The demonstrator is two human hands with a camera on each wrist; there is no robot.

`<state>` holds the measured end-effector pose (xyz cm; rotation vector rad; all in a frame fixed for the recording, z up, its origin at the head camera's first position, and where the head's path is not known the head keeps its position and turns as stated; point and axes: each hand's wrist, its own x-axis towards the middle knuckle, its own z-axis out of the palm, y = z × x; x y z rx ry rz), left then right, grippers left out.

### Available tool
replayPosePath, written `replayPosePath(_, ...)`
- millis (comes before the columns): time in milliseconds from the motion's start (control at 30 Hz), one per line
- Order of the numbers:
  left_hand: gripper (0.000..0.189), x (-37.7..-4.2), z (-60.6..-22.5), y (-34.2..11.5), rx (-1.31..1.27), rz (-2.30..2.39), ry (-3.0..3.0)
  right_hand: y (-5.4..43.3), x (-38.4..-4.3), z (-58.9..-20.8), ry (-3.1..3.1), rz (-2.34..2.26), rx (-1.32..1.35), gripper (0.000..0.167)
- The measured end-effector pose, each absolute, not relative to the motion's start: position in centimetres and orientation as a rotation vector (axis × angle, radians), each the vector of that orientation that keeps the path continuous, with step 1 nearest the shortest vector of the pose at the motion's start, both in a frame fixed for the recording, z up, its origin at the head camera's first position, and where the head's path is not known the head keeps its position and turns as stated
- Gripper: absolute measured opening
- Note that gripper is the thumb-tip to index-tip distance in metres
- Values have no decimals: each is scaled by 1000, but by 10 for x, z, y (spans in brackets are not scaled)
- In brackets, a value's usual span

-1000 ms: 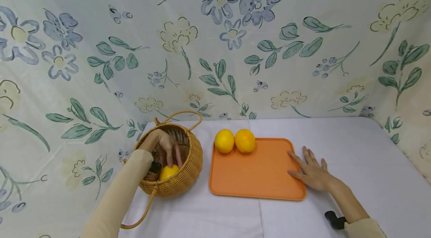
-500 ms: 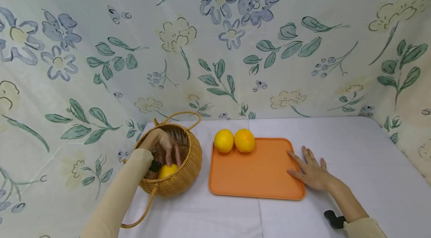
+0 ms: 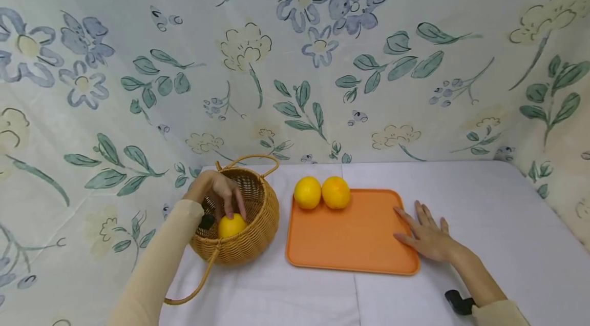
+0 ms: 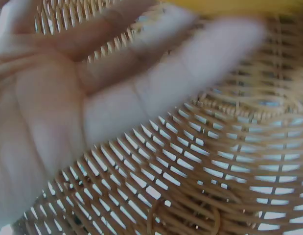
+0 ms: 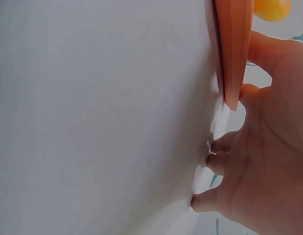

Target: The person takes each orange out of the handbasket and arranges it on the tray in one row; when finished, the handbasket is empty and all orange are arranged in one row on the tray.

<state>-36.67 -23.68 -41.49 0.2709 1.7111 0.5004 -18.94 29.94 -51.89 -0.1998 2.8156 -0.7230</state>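
My left hand [image 3: 226,194] reaches into the wicker basket [image 3: 258,231] and grips a yellow-orange orange [image 3: 232,225] by its top, the fruit just inside the near rim. In the left wrist view, the fingers [image 4: 156,88] stretch toward the orange [image 4: 239,6] at the upper edge; the thumb's hold is hidden. My right hand [image 3: 428,236] lies spread at the right edge of the orange tray [image 3: 350,244], thumb and index finger over its rim. The right wrist view shows the other fingertips [image 5: 202,201] touching the white cloth beside the tray.
Two more oranges [image 3: 307,193] sit side by side at the tray's back left corner. The basket's handles [image 3: 251,157] stick out behind and in front. A flowered curtain [image 3: 295,59] hangs behind the white-covered table [image 3: 488,203].
My left hand and the orange have risen slightly inside the basket, and the basket has tipped and shifted a little. My right hand, the tray and the two oranges stay put.
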Motion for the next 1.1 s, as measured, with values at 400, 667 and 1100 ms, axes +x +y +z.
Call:
replayPosePath(400, 40, -363, -408, -239, 295, 627, 1770, 301, -187, -519, 2816, -731, -196, 82)
replayPosePath(667, 62, -352, -412, -221, 274, 524, 1638, 300, -189, -520, 2823, -731, -205, 82)
replayPosePath(1100, 58, -350, -419, -225, 318, 749, 1519, 299, -189, -519, 2822, -718, -209, 82)
